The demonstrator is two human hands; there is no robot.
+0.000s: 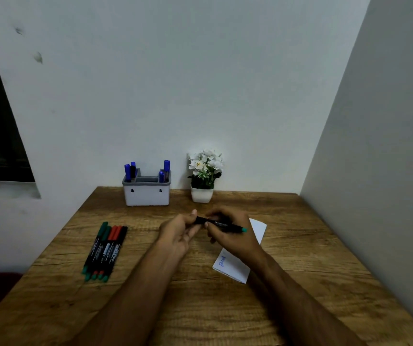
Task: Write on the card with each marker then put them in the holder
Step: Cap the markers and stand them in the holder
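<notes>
- Nearest you, on the right half of the bench (pixel 200 308), lies the card (pixel 235 265): thin white paper, flat, with a short blue scribble near its near-left corner. It looks light and liable to slide or curl under a nib, so you will likely need to pin it by a bare margin while writing.
- Just above the card your right hand (pixel 235 236) is curled round the barrel of a black marker with a green end (pixel 221 224), held roughly level over the middle of the bench.
- Your left hand (pixel 179 233) pinches the marker's other end, where the cap should be; whether the cap is on or off is hidden by the fingers.
- The marker is a stiff, light, smooth plastic tube. Take it mid-barrel for writing, and pull the cap straight along its length; it may be a snug fit.
- Toward the left edge lie five more markers (pixel 104 249) side by side, touching: green and red caps, one black. They could roll if nudged; lift one by its middle.
- At the far edge stands the holder (pixel 147 196), a white divided box with blue markers upright in its end compartments, the centre one apparently free.
- Just right of it is a small flower pot (pixel 202 193), easily tipped.
</notes>
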